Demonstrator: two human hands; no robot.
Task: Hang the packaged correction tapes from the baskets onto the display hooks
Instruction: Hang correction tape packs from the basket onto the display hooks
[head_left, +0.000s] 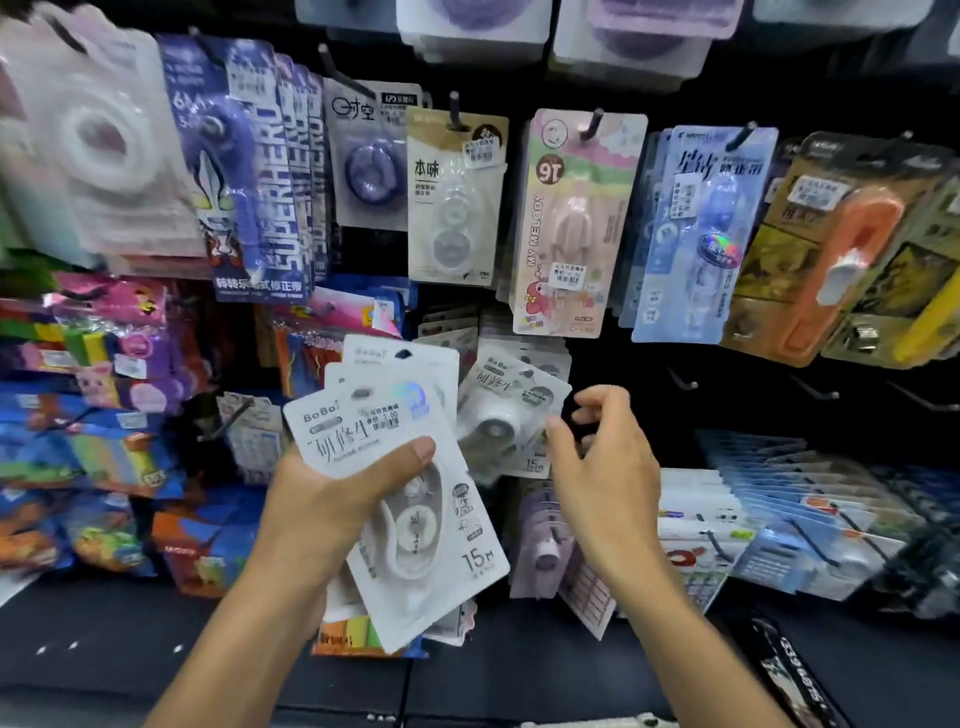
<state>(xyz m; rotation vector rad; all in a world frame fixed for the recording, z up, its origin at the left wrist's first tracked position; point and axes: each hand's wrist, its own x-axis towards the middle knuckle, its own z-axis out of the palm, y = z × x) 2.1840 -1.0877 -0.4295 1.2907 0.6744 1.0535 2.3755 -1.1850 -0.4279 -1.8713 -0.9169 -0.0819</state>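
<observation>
Held white pack (415, 499): "BoBo", "15M"; pink pack (571, 223): "MY MELODY".

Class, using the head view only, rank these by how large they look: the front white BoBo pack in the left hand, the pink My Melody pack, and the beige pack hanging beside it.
1. Front white BoBo pack, though nearest the camera
2. Pink My Melody pack
3. Beige pack
</observation>
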